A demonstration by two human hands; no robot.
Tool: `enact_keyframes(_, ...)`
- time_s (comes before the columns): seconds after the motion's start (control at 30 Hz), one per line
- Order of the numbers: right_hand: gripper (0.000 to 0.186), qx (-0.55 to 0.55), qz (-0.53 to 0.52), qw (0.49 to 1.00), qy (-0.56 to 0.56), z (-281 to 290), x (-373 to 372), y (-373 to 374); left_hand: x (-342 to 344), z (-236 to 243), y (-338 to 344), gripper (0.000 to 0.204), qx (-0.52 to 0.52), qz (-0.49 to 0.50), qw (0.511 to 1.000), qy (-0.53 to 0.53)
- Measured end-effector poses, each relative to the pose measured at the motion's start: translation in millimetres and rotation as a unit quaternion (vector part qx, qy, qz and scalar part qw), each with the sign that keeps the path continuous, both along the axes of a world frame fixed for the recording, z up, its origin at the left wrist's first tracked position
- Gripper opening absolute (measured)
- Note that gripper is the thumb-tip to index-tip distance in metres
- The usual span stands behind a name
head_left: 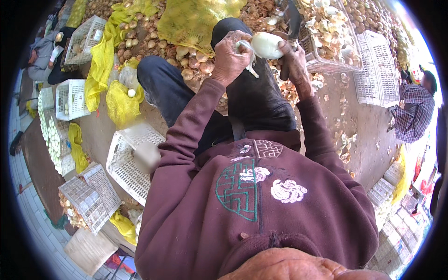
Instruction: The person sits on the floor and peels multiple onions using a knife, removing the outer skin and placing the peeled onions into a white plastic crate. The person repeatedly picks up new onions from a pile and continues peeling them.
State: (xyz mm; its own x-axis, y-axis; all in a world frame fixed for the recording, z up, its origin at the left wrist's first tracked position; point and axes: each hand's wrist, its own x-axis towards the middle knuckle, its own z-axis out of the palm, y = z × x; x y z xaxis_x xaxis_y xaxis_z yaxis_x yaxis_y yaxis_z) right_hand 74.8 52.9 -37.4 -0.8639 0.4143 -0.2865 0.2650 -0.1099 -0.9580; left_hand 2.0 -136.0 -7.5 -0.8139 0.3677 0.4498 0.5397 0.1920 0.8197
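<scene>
Your left hand (229, 56) fingers curled, gripping peeled white onion (266, 45). Your right hand (291, 58) closed on knife (294, 21), probably; blade just beyond fingertips.

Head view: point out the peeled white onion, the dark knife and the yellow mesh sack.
Peeled white onion (267, 45), head view, on its bare rounded side.
Dark knife (294, 19), head view, on the blade above the right hand.
Yellow mesh sack (196, 18), head view, on its bulging middle.
</scene>
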Motion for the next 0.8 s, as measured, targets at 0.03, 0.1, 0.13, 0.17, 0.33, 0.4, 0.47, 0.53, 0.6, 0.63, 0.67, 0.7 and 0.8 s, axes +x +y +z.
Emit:
enact_keyframes(0.03,0.082,-0.017,-0.003,0.999,0.045,19,7,-16,-1,1,2,0.017,-0.003,-0.011,1.0,-0.009)
enact_keyframes(0.1,0.08,-0.031,-0.009,0.999,0.044,19,8,-16,-8,0,4,0.017,-0.008,-0.031,0.999,-0.025)
enact_keyframes(0.13,0.075,-0.064,-0.008,0.996,0.055,12,9,-14,-15,-1,7,0.016,0.006,-0.07,0.992,-0.105)
enact_keyframes(0.17,0.07,-0.096,-0.007,0.993,0.066,2,8,-11,-20,-1,6,0.016,0.029,-0.138,0.964,-0.226)
enact_keyframes(0.33,0.066,-0.201,0.014,0.971,0.129,-15,1,-3,-45,3,-3,0.018,0.089,-0.28,0.902,-0.316)
enact_keyframes(0.4,0.068,-0.221,0.03,0.965,0.137,-22,3,4,-58,7,-25,0.019,0.131,-0.196,0.91,-0.341)
enact_keyframes(0.47,0.071,-0.249,0.02,0.955,0.158,-23,-1,4,-75,9,-42,0.02,0.117,-0.116,0.935,-0.314)
enact_keyframes(0.53,0.073,-0.248,0.041,0.954,0.165,-36,-2,10,-71,21,-37,0.024,0.033,-0.129,0.964,-0.232)
enact_keyframes(0.6,0.075,-0.254,0.062,0.95,0.172,-38,-1,10,-52,32,-17,0.035,-0.078,-0.166,0.965,-0.188)
enact_keyframes(0.63,0.075,-0.291,0.05,0.94,0.171,-40,-1,8,-45,29,-3,0.046,-0.134,-0.171,0.971,-0.097)
enact_keyframes(0.67,0.075,-0.328,0.037,0.929,0.17,-44,0,3,-36,28,10,0.059,-0.197,-0.153,0.967,-0.041)
enact_keyframes(0.7,0.076,-0.366,0.023,0.915,0.171,-48,2,0,-28,28,20,0.073,-0.261,-0.135,0.956,0.018)
enact_keyframes(0.8,0.073,-0.418,-0.016,0.888,0.191,-56,4,-3,-27,24,36,0.083,-0.304,-0.138,0.943,0.009)
